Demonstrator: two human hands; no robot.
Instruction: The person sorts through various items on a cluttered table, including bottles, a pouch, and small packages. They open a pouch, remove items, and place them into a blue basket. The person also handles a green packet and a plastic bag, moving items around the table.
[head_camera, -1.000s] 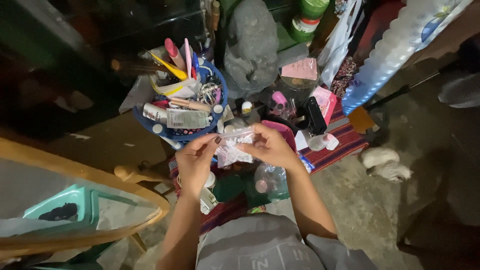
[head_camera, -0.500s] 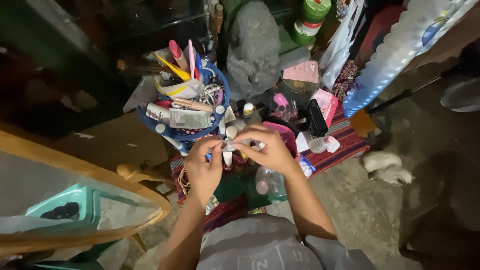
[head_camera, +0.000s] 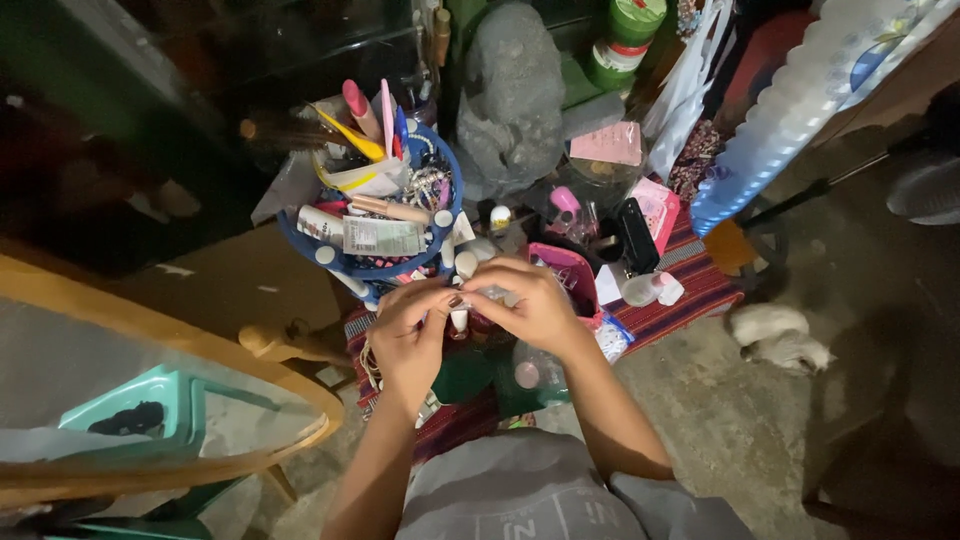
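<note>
— Where are the hands, and what is between them?

— Both meet near the middle of the view, above a red striped cloth (head_camera: 690, 290). The left hand (head_camera: 408, 335) and the right hand (head_camera: 530, 305) have their fingertips brought together on a small clear plastic packet (head_camera: 487, 293), which sits just in front of the blue round basket (head_camera: 345, 262).

— How are the fingers set?

— Curled and pinching. The left thumb and forefinger close on the packet's left end; the right fingers fold over its right part, hiding most of it.

— Which way does it lie?

— What shows is a short strip whose long axis seems to run left to right, roughly level. Which end is its opening I cannot tell.

— And around it?

— A small white-capped bottle (head_camera: 459, 318) stands upright just below the fingertips. The basket, crowded with tubes and pens, is far-left of the hands. A pink tray (head_camera: 575, 270) lies just right of the right hand, and a black oblong case (head_camera: 634, 233) is farther right. A grey lumpy bag (head_camera: 512, 95) stands at the far side.
</note>
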